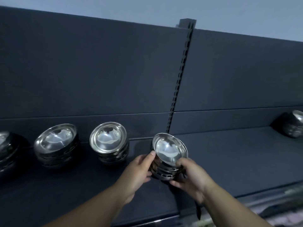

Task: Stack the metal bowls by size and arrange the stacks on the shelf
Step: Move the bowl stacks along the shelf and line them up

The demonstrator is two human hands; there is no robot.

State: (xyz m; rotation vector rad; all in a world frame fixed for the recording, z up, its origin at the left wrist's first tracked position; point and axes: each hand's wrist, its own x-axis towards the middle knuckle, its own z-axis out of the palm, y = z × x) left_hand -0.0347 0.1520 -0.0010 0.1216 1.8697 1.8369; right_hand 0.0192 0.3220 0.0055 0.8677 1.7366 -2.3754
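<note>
Left grip (139, 171) and right grip (191, 179) clamp opposite sides of a bowl stack (168, 151) (top bowl tilted), midway between the shelf (229, 153) front and back edges.

Both hands, left (136, 174) and right (191, 179), hold a bowl stack (168, 154) on the dark shelf (237, 153) beside two other stacks (109, 143).

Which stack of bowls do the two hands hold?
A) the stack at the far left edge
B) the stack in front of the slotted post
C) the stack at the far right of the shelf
B: the left hand and the right hand grip the sides of the stack of bowls just in front of the slotted post.
</note>
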